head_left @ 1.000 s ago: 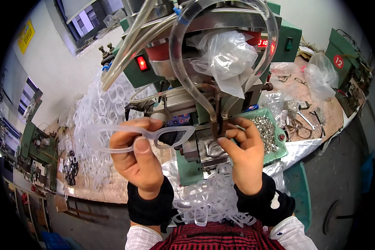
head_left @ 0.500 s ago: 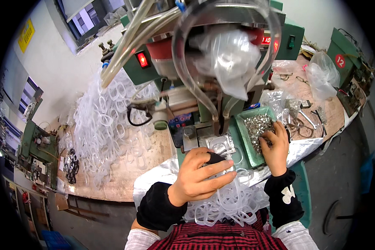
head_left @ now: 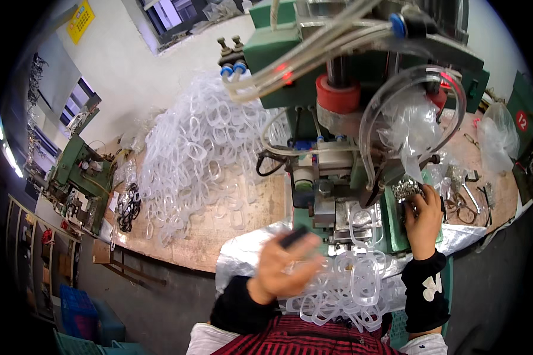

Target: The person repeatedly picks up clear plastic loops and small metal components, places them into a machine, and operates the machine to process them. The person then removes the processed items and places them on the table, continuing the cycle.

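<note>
My left hand [head_left: 287, 266], blurred by motion, is in the air just left of a heap of clear plastic eyeglass frames [head_left: 326, 299]. Its fingers look stretched and apart, with a black cover on one fingertip, and I see nothing held. One clear eyeglass frame [head_left: 366, 303] reaches from the metal fixture [head_left: 342, 228] of a press down over the heap. To the right, my right hand [head_left: 425, 222] dips its curled fingers into a green tray [head_left: 395, 222] of small shiny metal parts [head_left: 406, 189]. What lies between its fingertips is hidden.
The green press [head_left: 337, 97], with red collars and clear hoses [head_left: 314, 71], rises over the fixture. A large pile of clear frames [head_left: 195, 148] covers the bench at left. Black frames [head_left: 128, 207] lie at its left end. A wrench [head_left: 471, 197] and plastic bag [head_left: 497, 136] are right.
My left hand has come off the eyeglass frame at the fixture and moved toward me, to the left. My right hand stays at the tray, its fingers more curled. The whole view has shifted.
</note>
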`<action>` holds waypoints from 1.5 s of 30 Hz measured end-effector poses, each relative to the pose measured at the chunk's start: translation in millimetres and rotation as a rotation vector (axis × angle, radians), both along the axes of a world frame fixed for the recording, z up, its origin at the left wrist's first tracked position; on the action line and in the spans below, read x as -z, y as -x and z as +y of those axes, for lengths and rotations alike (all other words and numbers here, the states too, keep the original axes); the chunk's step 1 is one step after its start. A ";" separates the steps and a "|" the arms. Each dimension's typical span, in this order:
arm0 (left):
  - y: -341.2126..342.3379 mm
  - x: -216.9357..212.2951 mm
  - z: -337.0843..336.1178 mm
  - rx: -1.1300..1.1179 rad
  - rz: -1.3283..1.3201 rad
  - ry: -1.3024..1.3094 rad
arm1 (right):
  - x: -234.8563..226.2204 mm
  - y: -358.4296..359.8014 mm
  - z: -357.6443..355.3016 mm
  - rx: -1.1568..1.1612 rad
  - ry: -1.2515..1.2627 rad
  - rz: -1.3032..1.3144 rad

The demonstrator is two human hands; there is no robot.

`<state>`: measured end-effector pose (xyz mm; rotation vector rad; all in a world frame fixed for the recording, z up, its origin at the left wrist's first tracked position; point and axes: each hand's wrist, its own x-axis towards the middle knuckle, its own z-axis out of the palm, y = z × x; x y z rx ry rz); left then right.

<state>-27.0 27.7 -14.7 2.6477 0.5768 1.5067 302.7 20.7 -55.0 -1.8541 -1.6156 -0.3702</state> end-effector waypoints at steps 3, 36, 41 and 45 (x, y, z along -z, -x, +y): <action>44.5 -6.9 25.1 -0.600 -0.067 0.019 | -1.4 4.2 -3.6 0.008 -0.083 0.168; -1.7 6.1 64.0 -0.131 -0.799 0.548 | -70.8 102.0 1.6 -0.381 -0.186 1.319; -36.9 -80.3 46.3 0.071 -0.627 0.114 | -87.4 109.9 -0.5 -0.505 -0.133 1.542; -44.5 -89.1 47.7 0.085 -0.617 0.160 | -105.2 119.4 -10.1 -0.464 -0.178 1.649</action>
